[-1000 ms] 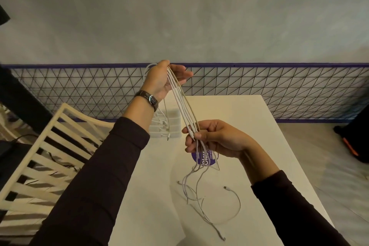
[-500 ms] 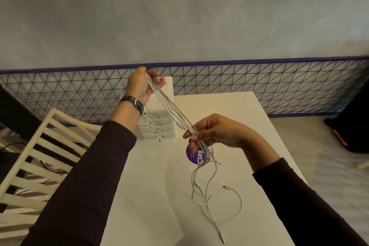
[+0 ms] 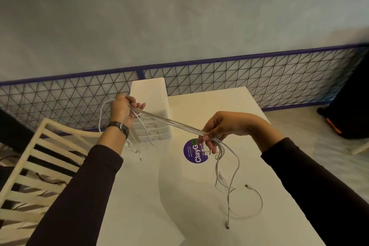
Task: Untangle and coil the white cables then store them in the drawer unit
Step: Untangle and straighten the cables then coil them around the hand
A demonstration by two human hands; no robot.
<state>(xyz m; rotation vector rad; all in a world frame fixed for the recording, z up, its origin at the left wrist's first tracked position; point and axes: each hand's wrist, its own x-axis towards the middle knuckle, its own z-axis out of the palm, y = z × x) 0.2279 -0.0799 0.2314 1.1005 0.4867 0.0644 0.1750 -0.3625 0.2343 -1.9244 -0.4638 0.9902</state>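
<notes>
White cables (image 3: pixel 175 125) stretched taut in a bundle between both hands, above the surface (image 3: pixel 151 195). Left hand (image 3: pixel 122 110) closed around one end, loops spilling behind it, loose ends dangling past the wristwatch (image 3: pixel 119 127). Right hand (image 3: pixel 223 128) pinching the bundle's other end, tails drooping onto the surface near a purple round sticker (image 3: pixel 192 151). White drawer unit (image 3: pixel 150 102) just behind the cables, at the surface's far left corner. White slatted chair (image 3: pixel 38 168) at left.
</notes>
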